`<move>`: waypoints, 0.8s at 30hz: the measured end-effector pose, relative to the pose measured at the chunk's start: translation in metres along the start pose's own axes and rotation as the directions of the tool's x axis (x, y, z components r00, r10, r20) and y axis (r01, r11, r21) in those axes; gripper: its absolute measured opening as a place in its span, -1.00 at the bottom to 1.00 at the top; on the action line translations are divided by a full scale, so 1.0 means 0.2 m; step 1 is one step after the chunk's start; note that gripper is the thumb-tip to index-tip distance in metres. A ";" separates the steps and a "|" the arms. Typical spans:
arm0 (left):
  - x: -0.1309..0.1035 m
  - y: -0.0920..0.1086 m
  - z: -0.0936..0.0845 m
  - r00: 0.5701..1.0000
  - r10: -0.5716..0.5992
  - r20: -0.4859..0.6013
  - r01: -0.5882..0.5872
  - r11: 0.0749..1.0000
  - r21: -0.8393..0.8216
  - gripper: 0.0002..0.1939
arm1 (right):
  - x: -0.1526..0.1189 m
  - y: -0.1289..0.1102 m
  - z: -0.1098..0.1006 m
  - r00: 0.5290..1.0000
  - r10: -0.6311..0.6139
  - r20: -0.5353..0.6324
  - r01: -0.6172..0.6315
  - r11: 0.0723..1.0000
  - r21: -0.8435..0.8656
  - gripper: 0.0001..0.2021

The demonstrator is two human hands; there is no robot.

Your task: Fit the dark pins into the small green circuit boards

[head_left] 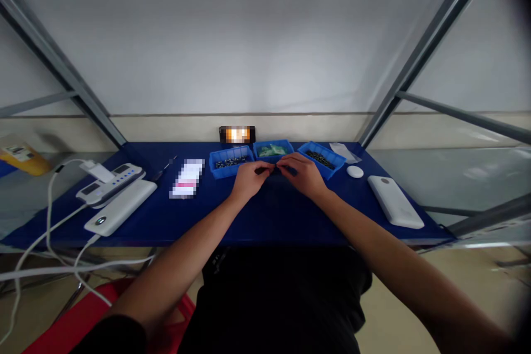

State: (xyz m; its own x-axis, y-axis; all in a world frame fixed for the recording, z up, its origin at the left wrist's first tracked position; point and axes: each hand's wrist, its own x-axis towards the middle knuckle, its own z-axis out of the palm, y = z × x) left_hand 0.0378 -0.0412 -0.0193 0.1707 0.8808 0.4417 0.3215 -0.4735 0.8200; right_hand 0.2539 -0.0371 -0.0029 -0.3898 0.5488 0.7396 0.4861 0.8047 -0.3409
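Above the blue table (274, 221), my left hand (251, 178) and my right hand (302, 173) meet fingertip to fingertip. The fingers of each are pinched together around something small and dark, too little to name. Just behind them stand three blue bins. In the left bin (218, 173) lie several small dark and silvery parts. The middle bin (274, 144) holds green and whitish material that looks like plastic bags. Many thin dark pieces fill the right bin (327, 172), which is turned at an angle beside my right hand.
A lit phone (187, 179) lies left of the bins, near a screwdriver (165, 168). Power strip (110, 185) and white power bank (120, 208) sit further left with cables. A propped phone (237, 134) stands behind. To the right are a round white disc (354, 171) and another power bank (395, 202).
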 end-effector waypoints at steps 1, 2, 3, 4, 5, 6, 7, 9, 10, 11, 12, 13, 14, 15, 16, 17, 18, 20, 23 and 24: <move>0.00 0.00 0.00 1.000 0.005 0.001 -0.005 1.000 0.013 -0.80 | 0.00 0.01 0.00 1.000 0.007 0.020 -0.007 1.000 -0.017 -0.83; 0.00 0.01 0.00 1.000 0.013 0.001 -0.013 1.000 0.021 -0.81 | 0.00 0.02 0.00 0.999 0.017 0.038 -0.015 0.999 -0.032 -0.85; 0.00 0.01 0.00 1.000 0.020 0.002 -0.020 1.000 0.023 -0.81 | 0.00 0.02 0.01 0.998 0.030 0.054 -0.028 0.999 -0.039 -0.85; 0.00 0.01 0.00 1.000 0.023 0.001 -0.023 1.000 0.018 -0.82 | 0.00 0.03 0.01 0.997 0.047 0.065 -0.045 0.998 -0.036 -0.86; 0.00 0.01 0.00 1.000 0.022 -0.001 -0.022 1.000 0.010 -0.84 | 0.00 0.03 0.02 0.995 0.070 0.073 -0.069 0.997 -0.022 -0.87; 0.00 0.01 0.00 1.000 0.017 -0.001 -0.017 1.000 0.001 -0.85 | 0.00 0.03 0.03 0.992 0.097 0.079 -0.098 0.995 0.005 -0.88; 0.00 0.01 0.00 1.000 0.011 0.002 -0.011 1.000 -0.011 -0.86 | 0.00 0.03 0.04 0.988 0.126 0.084 -0.130 0.991 0.043 -0.89; 0.00 0.00 0.00 1.000 0.013 0.005 -0.013 0.998 -0.055 -0.88 | 0.00 0.02 0.05 0.979 0.186 0.085 -0.195 0.973 0.124 -0.88; 0.01 -0.01 0.00 1.000 0.026 0.003 -0.025 0.996 -0.083 -0.91 | 0.00 0.02 0.05 0.974 0.209 0.084 -0.220 0.963 0.156 -0.83; 0.01 -0.01 0.01 0.999 0.042 -0.004 -0.042 0.993 -0.112 -0.93 | 0.00 0.02 0.05 0.971 0.222 0.085 -0.234 0.956 0.178 -0.74; 0.02 -0.01 0.01 0.998 0.056 -0.013 -0.057 0.988 -0.143 -0.94 | 0.00 0.02 0.05 0.970 0.226 0.086 -0.238 0.953 0.189 -0.65; 0.02 -0.02 0.01 0.998 0.059 -0.024 -0.062 0.982 -0.177 -0.95 | 0.00 0.02 0.05 0.972 0.220 0.084 -0.233 0.953 0.193 -0.58; 0.02 -0.02 0.02 0.999 0.047 -0.028 -0.052 0.975 -0.214 -0.95 | 0.01 0.02 0.04 0.974 0.209 0.082 -0.221 0.956 0.191 -0.54; 0.02 -0.02 0.02 1.000 0.022 -0.020 -0.027 0.967 -0.252 -0.91 | 0.01 0.02 0.04 0.977 0.198 0.075 -0.209 0.960 0.187 -0.55; 0.01 -0.02 0.03 1.000 -0.008 -0.004 0.006 0.959 -0.284 -0.86 | 0.02 0.02 0.03 0.980 0.191 0.062 -0.199 0.963 0.184 -0.58; 0.01 -0.02 0.03 0.999 -0.037 0.018 0.041 0.952 -0.305 -0.79 | 0.02 0.02 0.03 0.981 0.190 0.046 -0.195 0.964 0.179 -0.63; 0.00 -0.01 0.03 0.997 -0.060 0.042 0.070 0.948 -0.311 -0.73 | 0.02 0.02 0.02 0.981 0.194 0.028 -0.195 0.965 0.173 -0.69; -0.01 0.00 0.03 0.994 -0.072 0.083 0.093 0.951 -0.295 -0.65 | 0.02 0.01 0.02 0.980 0.199 -0.005 -0.195 0.968 0.157 -0.78; -0.02 0.02 0.03 0.996 -0.018 0.090 0.040 0.969 -0.242 -0.64 | 0.02 0.01 0.01 0.986 0.163 -0.018 -0.159 0.978 0.131 -0.87; -0.02 0.03 0.03 0.996 0.005 0.086 0.013 0.977 -0.215 -0.65 | 0.02 0.01 0.01 0.990 0.141 -0.015 -0.138 0.982 0.126 -0.88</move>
State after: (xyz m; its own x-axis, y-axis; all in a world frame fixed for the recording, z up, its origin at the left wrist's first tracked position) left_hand 0.0439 -0.0467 -0.0188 0.2523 0.8751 0.4130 0.1164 -0.4511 0.8848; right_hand 0.2519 -0.0324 -0.0027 -0.3055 0.6531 0.6929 0.4325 0.7435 -0.5101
